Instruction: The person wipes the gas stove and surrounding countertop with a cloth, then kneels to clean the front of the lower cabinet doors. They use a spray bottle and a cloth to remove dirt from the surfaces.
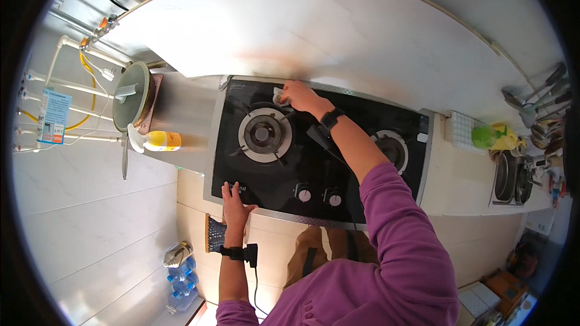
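My right hand (302, 96) presses a crumpled white cloth or tissue (280, 97) onto the black glass top of a two-burner gas stove (276, 185), at its rear edge just behind the left burner (265, 135). On the stove's front left corner rests my left hand (236, 210), its fingers spread and holding nothing. Two control knobs (304, 195) sit near the front edge. The right burner (392, 147) is partly covered by my right forearm. Each wrist wears a black strap with a small device, and a cable runs from each.
Left of the stove lies a spray bottle with yellow liquid (163, 141), near a lidded pan (131, 97). A white basket (462, 131), a green item (484, 136) and hanging ladles (537, 113) are at right. Water bottles (182, 287) stand on the lower left.
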`<action>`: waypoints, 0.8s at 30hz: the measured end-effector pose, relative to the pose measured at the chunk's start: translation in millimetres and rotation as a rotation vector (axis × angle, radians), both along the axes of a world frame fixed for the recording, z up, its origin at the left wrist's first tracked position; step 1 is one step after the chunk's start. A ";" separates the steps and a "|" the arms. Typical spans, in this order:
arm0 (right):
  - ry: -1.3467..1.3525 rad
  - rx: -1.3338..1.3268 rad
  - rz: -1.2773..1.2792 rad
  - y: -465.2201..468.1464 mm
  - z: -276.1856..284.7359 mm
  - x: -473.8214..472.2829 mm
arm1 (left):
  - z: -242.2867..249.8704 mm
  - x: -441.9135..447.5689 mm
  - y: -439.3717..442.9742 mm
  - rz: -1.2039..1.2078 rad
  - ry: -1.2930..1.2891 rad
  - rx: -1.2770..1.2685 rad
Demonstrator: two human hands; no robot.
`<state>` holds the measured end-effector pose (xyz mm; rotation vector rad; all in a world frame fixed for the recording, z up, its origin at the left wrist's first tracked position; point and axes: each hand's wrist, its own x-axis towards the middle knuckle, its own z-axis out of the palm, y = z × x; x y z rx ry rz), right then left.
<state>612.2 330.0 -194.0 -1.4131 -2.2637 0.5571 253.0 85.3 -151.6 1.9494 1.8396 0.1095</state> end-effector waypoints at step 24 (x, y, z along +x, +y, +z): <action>-0.269 -0.309 -0.581 -123.4 16.5 153.6 | -8.1 -7.3 2.7 -0.031 -0.014 -0.008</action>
